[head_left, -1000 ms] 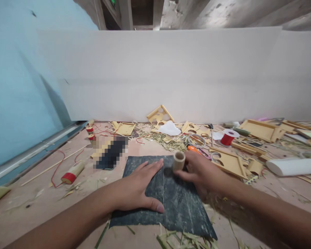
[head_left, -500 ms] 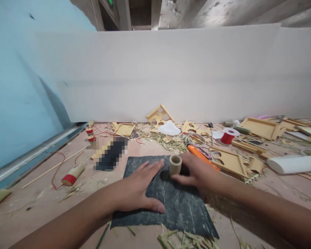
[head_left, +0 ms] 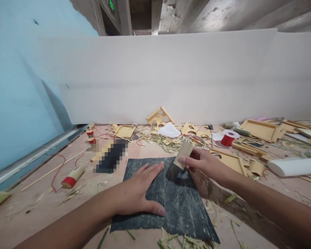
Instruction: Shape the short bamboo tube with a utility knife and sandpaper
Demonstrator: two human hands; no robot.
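A dark sheet that looks like sandpaper (head_left: 178, 204) lies on the table, dusted with pale powder. My left hand (head_left: 142, 190) rests flat on it with fingers spread. In my right hand (head_left: 200, 160) is a short bamboo tube (head_left: 183, 155), gripped between thumb and fingers. The tube leans to the right over the sheet's far right part, its side facing me; a dark shadow falls below it. Whether its lower end touches the sheet I cannot tell.
Cut bamboo shavings (head_left: 189, 240) lie along the sheet's near edge. A bamboo piece with a red band (head_left: 73, 176) and red cord are at left. Behind are a red thread spool (head_left: 229, 137), a wire ring (head_left: 197, 140), wooden panels (head_left: 260, 128) and a white roll (head_left: 295, 166).
My right hand has tipped the bamboo tube from upright to leaning right and shifted slightly right. The orange knife is now hidden behind that hand. My left hand stays in place.
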